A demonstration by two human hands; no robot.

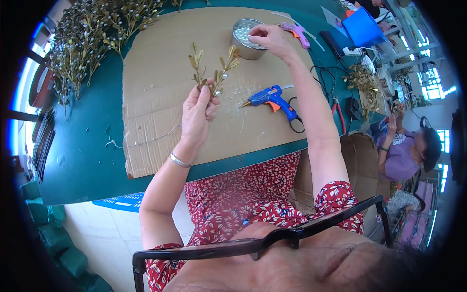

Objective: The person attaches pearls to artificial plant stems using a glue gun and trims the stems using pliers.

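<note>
In my left hand (197,108) is a gold artificial leaf sprig (224,73), gripped low on its stems, with a few pale pearl beads among the leaves. A thin wire trails from below that hand to the left. My right hand (275,41) reaches over the rim of a round metal tin (251,52), its thumb and finger pinched together above the small pearly beads (242,34) inside. Whether a bead is between those fingertips is too small to see. A blue glue gun (272,99) lies between my forearms, its nozzle toward the sprig.
Cardboard (155,63) covers part of the green table (104,146). Finished-looking gold sprigs (87,39) are heaped at the far left. A pink glue gun (297,35), red-handled pliers (339,114), black cables and a blue bin (364,27) lie to the right. Another person (404,151) works there.
</note>
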